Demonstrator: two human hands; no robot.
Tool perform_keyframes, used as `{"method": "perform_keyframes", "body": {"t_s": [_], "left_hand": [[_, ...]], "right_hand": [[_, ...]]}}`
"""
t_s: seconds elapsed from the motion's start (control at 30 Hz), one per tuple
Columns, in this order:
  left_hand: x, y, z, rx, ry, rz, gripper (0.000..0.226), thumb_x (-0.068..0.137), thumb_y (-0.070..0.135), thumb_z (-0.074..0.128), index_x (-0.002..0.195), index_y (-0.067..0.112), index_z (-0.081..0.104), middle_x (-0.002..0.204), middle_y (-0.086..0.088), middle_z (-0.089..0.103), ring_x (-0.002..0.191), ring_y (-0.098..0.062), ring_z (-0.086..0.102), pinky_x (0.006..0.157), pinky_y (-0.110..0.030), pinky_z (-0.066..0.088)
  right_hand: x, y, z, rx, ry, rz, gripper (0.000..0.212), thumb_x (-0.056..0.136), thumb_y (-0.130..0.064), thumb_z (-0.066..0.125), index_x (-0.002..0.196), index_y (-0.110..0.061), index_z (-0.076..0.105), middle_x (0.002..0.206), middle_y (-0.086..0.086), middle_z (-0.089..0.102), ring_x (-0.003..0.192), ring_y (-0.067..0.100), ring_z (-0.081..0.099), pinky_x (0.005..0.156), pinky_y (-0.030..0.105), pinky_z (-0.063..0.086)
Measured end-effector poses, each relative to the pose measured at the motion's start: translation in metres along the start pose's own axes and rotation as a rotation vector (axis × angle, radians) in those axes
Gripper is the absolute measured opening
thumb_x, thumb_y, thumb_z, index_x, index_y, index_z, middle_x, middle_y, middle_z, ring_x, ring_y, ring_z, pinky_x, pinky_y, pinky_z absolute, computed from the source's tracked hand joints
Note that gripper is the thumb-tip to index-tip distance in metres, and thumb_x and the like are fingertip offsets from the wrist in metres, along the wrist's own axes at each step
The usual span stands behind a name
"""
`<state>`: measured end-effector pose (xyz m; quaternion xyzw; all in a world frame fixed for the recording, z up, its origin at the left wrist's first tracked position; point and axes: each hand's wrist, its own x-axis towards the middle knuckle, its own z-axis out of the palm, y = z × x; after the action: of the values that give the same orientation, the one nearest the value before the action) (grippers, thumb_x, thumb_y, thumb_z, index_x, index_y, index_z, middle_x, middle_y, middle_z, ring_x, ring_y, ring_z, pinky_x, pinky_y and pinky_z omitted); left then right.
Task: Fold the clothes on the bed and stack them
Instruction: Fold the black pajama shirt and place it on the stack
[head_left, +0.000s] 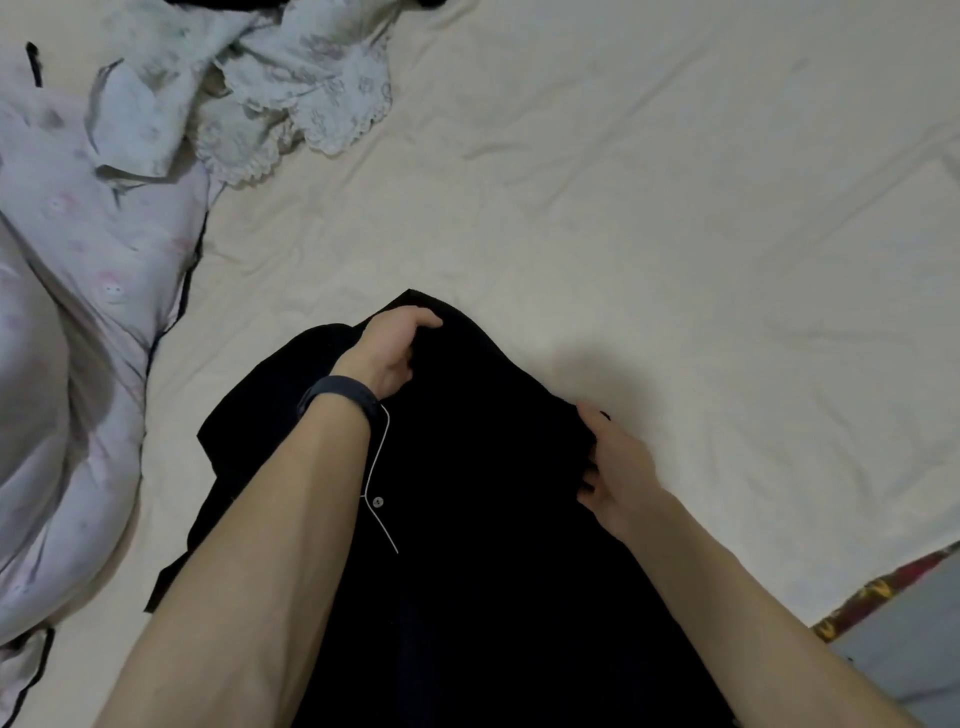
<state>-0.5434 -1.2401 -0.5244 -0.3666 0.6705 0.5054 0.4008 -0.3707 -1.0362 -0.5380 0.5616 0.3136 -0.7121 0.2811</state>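
Observation:
A black garment (483, 467) with thin white piping and a small button lies spread on the cream bed sheet (675, 234), reaching from the middle of the view down to the bottom edge. My left hand (392, 345), with a dark band on its wrist, grips the garment's far edge near a raised corner. My right hand (615, 470) grips the garment's right edge, fingers curled into the cloth. The fabric is bunched up between the two hands.
A crumpled pale floral garment with lace trim (291, 88) lies at the top left. A light pink patterned garment with dark piping (67, 332) covers the left side. The bed's edge with a red patterned strip (883, 597) shows at the lower right.

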Motion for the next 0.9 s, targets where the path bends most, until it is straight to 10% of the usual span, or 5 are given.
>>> {"method": "perform_keyframes", "body": {"t_s": [0.3, 0.4, 0.5, 0.67, 0.9], "left_hand": [[0.012, 0.0, 0.013, 0.049, 0.13, 0.206, 0.034, 0.093, 0.021, 0.071, 0.126, 0.022, 0.062, 0.105, 0.0, 0.071, 0.084, -0.012, 0.069, 0.067, -0.024, 0.053], [-0.002, -0.021, 0.012, 0.284, 0.392, 0.402, 0.037, 0.093, 0.031, 0.066, 0.128, 0.021, 0.058, 0.106, 0.003, 0.066, 0.083, -0.004, 0.061, 0.065, -0.008, 0.042], [-0.045, -0.08, 0.009, 0.448, 0.623, 0.61, 0.04, 0.095, 0.029, 0.061, 0.133, 0.019, 0.053, 0.119, -0.001, 0.059, 0.1, -0.014, 0.059, 0.084, -0.018, 0.045], [-0.119, -0.245, 0.039, 0.813, 0.685, 0.636, 0.057, 0.098, 0.043, 0.053, 0.15, 0.023, 0.04, 0.158, -0.006, 0.036, 0.142, -0.027, 0.039, 0.114, -0.049, 0.037], [-0.173, -0.415, 0.054, 0.999, 0.617, 0.344, 0.083, 0.093, 0.075, 0.034, 0.161, 0.032, 0.016, 0.17, -0.004, 0.004, 0.154, -0.034, 0.01, 0.118, -0.061, 0.009]], "right_hand": [[0.0, 0.01, -0.001, 0.031, 0.013, -0.214, 0.058, 0.095, -0.031, 0.072, 0.146, -0.013, 0.052, 0.134, 0.004, 0.065, 0.12, 0.026, 0.064, 0.108, 0.044, 0.05], [-0.005, 0.02, -0.007, -0.105, 0.037, -0.335, 0.045, 0.089, -0.043, 0.076, 0.126, -0.022, 0.063, 0.107, -0.007, 0.076, 0.103, 0.017, 0.073, 0.09, 0.033, 0.058], [-0.016, 0.035, -0.009, -0.394, 0.109, -0.437, 0.045, 0.085, -0.041, 0.079, 0.12, -0.022, 0.056, 0.084, -0.011, 0.07, 0.082, 0.013, 0.072, 0.074, 0.029, 0.056], [-0.035, 0.058, -0.013, -0.94, 0.401, -0.93, 0.051, 0.092, -0.035, 0.068, 0.133, -0.016, 0.045, 0.124, 0.001, 0.046, 0.1, 0.018, 0.057, 0.09, 0.039, 0.053], [-0.005, 0.114, 0.027, -1.88, 0.05, -1.381, 0.078, 0.095, -0.072, 0.037, 0.161, -0.031, 0.021, 0.17, 0.007, 0.006, 0.157, 0.032, -0.002, 0.121, 0.06, 0.003]]}}
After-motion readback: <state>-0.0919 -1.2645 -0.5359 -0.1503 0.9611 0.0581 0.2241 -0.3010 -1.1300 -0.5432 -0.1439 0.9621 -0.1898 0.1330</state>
